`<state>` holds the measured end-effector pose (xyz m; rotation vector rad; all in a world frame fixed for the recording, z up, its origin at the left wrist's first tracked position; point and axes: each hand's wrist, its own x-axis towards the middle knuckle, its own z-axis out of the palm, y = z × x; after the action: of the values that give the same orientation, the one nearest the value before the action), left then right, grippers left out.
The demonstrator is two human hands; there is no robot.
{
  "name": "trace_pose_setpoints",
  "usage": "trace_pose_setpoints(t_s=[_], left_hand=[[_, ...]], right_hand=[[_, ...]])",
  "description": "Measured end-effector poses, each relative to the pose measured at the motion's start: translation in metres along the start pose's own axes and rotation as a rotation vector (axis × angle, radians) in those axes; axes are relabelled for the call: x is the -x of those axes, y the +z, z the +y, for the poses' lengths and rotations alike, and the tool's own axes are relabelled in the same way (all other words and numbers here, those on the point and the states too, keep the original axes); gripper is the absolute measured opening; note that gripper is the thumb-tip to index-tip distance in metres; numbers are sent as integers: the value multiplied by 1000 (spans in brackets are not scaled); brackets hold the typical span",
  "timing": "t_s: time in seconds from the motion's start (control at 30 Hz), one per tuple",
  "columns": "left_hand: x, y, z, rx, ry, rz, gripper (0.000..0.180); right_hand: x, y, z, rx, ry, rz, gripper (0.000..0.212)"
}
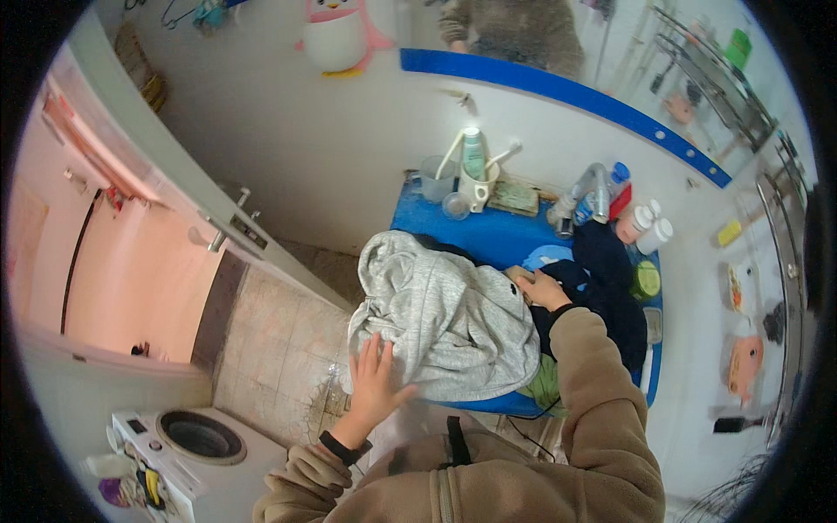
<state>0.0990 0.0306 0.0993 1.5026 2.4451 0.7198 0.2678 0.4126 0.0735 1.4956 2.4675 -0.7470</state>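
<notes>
A light grey garment (453,314), which looks like a sweatshirt, lies bunched on the blue counter (475,240). My left hand (375,383) is spread with its fingers apart at the garment's near left edge. At its far right edge is my right hand (542,289), fingers bent and closed on the grey cloth; the fingertips are partly hidden. Dark navy clothing (610,296) is heaped beside and beneath my right forearm. A light blue patch of cloth (549,255) shows just beyond that hand. Green cloth (545,382) sticks out at the counter's front edge.
A faucet (597,196) rises at the back, with bottles (649,228) and a green round tub (646,280) to its right. A white cup (479,187) with toothbrushes and a soap dish (514,199) stand behind. Left are an open door (174,166) and a washing machine (205,462).
</notes>
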Motion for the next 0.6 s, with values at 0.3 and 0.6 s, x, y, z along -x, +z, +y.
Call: trace_pose_setpoints(t_s=[0.3, 0.6], left_hand=[[13, 20, 4, -229, -217, -84, 77], [-11, -86, -14, 1152, -638, -109, 26]], right_hand=[[-80, 53, 20, -608, 250, -240, 39], [-44, 26, 40, -1188, 273, -110, 83]])
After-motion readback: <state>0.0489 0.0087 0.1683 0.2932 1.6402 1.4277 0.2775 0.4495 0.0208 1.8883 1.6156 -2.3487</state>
